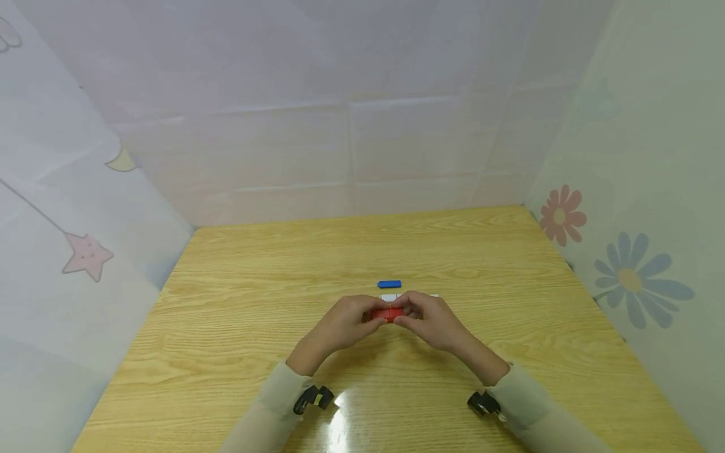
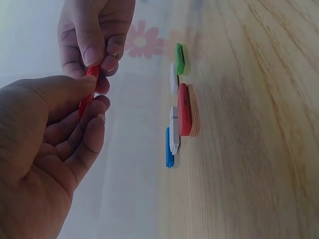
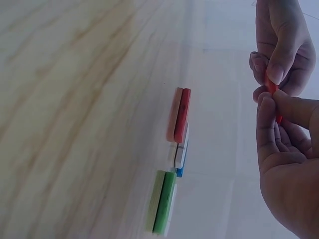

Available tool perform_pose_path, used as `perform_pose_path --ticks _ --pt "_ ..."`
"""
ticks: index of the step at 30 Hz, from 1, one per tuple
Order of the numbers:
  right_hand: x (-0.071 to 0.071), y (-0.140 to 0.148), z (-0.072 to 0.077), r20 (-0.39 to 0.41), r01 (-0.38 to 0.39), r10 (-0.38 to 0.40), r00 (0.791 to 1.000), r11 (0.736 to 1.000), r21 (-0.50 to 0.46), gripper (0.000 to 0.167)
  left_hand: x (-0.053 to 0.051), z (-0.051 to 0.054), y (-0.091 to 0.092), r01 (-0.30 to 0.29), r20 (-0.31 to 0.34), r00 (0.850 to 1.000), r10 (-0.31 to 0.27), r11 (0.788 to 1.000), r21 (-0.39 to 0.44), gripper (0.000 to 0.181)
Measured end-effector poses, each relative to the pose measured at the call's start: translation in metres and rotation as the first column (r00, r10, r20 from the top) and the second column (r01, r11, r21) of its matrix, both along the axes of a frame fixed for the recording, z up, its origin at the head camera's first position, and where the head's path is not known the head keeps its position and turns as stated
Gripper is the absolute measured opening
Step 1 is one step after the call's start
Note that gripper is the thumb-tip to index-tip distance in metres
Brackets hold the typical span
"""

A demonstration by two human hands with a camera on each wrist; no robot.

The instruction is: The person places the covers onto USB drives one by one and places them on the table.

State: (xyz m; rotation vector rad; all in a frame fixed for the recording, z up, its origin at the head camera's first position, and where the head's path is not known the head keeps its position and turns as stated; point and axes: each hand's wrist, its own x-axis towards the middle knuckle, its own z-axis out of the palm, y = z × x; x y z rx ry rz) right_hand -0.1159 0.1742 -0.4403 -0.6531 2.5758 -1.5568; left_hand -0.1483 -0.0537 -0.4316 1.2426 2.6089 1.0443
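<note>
Both hands hold a slim red piece (image 1: 380, 313), raised off the table. My left hand (image 1: 347, 322) pinches its left end between thumb and fingers. At the other end, my right hand (image 1: 432, 319) pinches it the same way, the fingertips of both hands close together. A dark line crosses the piece near its middle in the head view. Beneath the hands, the left wrist view has a second red piece (image 2: 184, 110) lying on the table, with a white piece (image 2: 174, 129) and a blue piece (image 2: 169, 149) beyond it. What kind of pieces these are, I cannot tell.
A green piece (image 3: 164, 204) lies on the wood-grain table (image 1: 255, 270), with another white piece (image 2: 173, 78) beside it. The right hand mostly covers these two in the head view. Pale printed sheets (image 1: 272, 157) rise along the table's back and sides.
</note>
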Motion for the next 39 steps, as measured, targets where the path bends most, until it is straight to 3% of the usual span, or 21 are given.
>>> perform_pose_path --ticks 11,21,25,32,39 --pt "0.003 -0.004 0.000 0.011 0.092 -0.092 0.996 0.995 -0.047 0.015 0.004 0.004 0.005 -0.033 -0.030 0.999 0.032 0.999 -0.026 0.022" --pt "0.006 -0.003 0.010 0.080 0.102 -0.094 0.992 0.990 -0.094 0.017 0.006 0.017 0.007 -0.011 -0.110 0.994 0.011 1.000 0.002 0.023" --pt "0.006 -0.005 0.013 0.058 0.110 -0.104 0.993 0.987 -0.115 0.016 0.006 0.018 0.009 -0.016 -0.137 0.990 0.017 1.000 0.008 0.023" --pt "0.006 -0.011 0.014 -0.017 0.187 -0.188 0.982 0.981 -0.058 0.019 0.006 0.018 0.012 -0.023 -0.227 0.973 0.027 1.000 0.019 0.025" --pt "0.007 -0.012 0.016 -0.028 0.206 -0.207 0.978 0.978 -0.036 0.021 0.005 0.017 0.013 -0.012 -0.246 0.969 0.017 1.000 0.021 0.024"
